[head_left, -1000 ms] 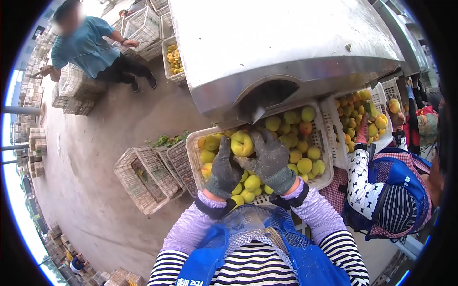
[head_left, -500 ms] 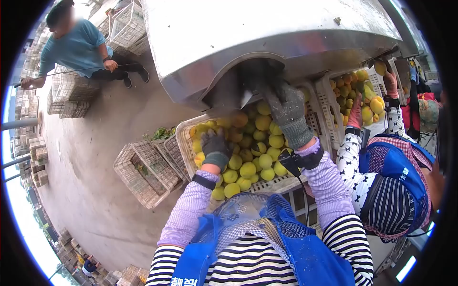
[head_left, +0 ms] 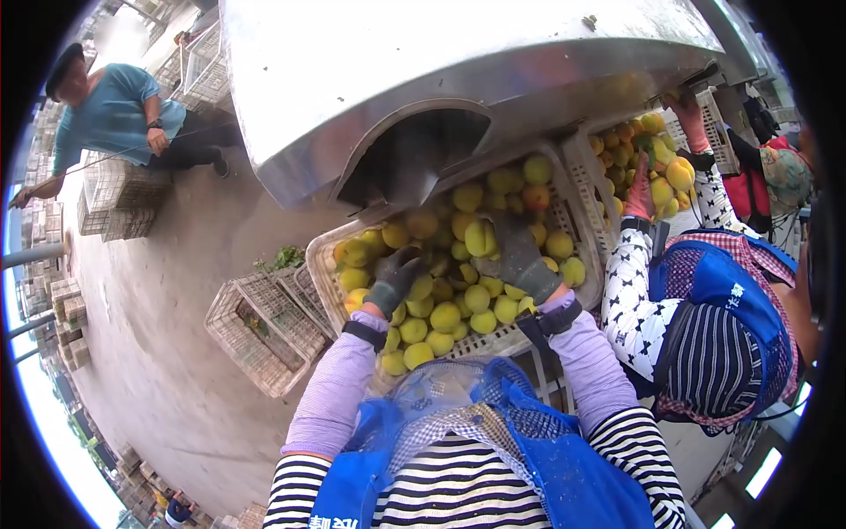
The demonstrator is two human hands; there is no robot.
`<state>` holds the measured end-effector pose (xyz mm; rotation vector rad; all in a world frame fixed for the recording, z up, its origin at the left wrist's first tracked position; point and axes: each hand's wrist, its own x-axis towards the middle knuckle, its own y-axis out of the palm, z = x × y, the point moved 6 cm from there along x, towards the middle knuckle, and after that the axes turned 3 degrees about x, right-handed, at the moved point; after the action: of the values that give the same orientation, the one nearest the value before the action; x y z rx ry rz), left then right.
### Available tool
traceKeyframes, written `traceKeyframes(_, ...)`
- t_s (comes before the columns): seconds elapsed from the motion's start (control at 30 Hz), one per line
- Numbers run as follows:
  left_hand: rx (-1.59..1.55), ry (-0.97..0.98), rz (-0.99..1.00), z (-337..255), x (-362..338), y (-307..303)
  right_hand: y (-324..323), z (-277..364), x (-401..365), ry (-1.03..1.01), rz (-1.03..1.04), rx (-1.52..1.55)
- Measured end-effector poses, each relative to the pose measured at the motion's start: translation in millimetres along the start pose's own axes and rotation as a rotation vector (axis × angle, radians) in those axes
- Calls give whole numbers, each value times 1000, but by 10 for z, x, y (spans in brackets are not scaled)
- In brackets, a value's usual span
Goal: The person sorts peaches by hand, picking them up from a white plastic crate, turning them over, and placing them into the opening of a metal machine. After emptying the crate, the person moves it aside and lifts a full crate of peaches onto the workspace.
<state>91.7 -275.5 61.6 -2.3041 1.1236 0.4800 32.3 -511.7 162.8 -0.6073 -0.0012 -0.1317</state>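
Note:
A pale plastic crate [head_left: 322, 264] full of yellow-green peaches [head_left: 445, 316] stands in front of me, below a metal machine's opening [head_left: 423, 150]. My right hand [head_left: 522, 257], in a dark glove, is closed round a peach [head_left: 480, 238] over the crate's middle. My left hand [head_left: 399, 278], gloved too, is among the peaches on the crate's left side. Its fingers are curled, and what they hold, if anything, is hidden.
A co-worker [head_left: 723, 344] on my right handles peaches at a neighbouring crate [head_left: 592, 189]. Another person [head_left: 119, 115] stands at the left, holding a thin rod. Crates [head_left: 264, 331] lie on the floor. The metal housing [head_left: 352, 70] overhangs the far side.
My right hand has come back from the machine's opening to the crate and now holds a peach. My left hand's fingers, spread over the peaches before, are now curled.

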Motion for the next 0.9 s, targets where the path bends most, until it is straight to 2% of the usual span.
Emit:
traceKeyframes(0.03,-454,119,62,161,-64,8,-57,277,15,-115,20,-28)
traceKeyframes(0.07,-600,85,53,26,-250,22,-100,576,12,-226,43,-55)
traceKeyframes(0.1,-749,51,40,-376,-511,33,-104,812,-27,-339,69,-82)
traceKeyframes(0.13,-898,24,25,-760,-713,1,-74,914,-65,-334,113,-55)
traceKeyframes(0.17,-821,35,112,-1056,-791,-44,-37,999,-99,-331,154,-31)
traceKeyframes(0.2,-836,80,177,-1047,-825,-52,-23,1096,-124,-331,200,-8)
traceKeyframes(0.23,-848,126,243,-1003,-856,-77,-150,1131,-162,-205,312,310)
traceKeyframes(0.3,-908,229,356,-963,-940,-129,-114,1101,-147,-42,345,427)
traceKeyframes(0.37,-897,171,212,-1071,-975,-154,63,967,-260,87,441,450)
traceKeyframes(0.4,-892,143,143,-1163,-980,-170,87,989,-306,201,398,606)
traceKeyframes(0.43,-823,69,-45,-1119,-958,-254,146,1042,-330,309,352,760)
traceKeyframes(0.47,-646,119,-129,-1161,-985,-337,210,1067,-330,415,304,916)
traceKeyframes(0.53,-286,208,-289,-1248,-1111,-452,149,1089,-283,243,118,605)
traceKeyframes(0.57,-247,325,-306,-1338,-1167,-452,136,1116,-289,146,56,446)
traceKeyframes(0.6,-178,350,-330,-1397,-1178,-454,119,1143,-289,50,-4,287)
traceKeyframes(0.67,-40,398,-383,-1462,-1244,-473,176,1163,-309,-3,-68,242)
traceKeyframes(0.77,-112,407,-451,-1395,-1174,-542,162,1225,-213,-42,-144,157)
traceKeyframes(0.87,-709,191,-525,-1189,-1102,-673,43,1430,130,-109,-254,-114)
traceKeyframes(0.9,16,475,-641,-1277,-1159,-788,4,1485,294,-136,-299,-233)
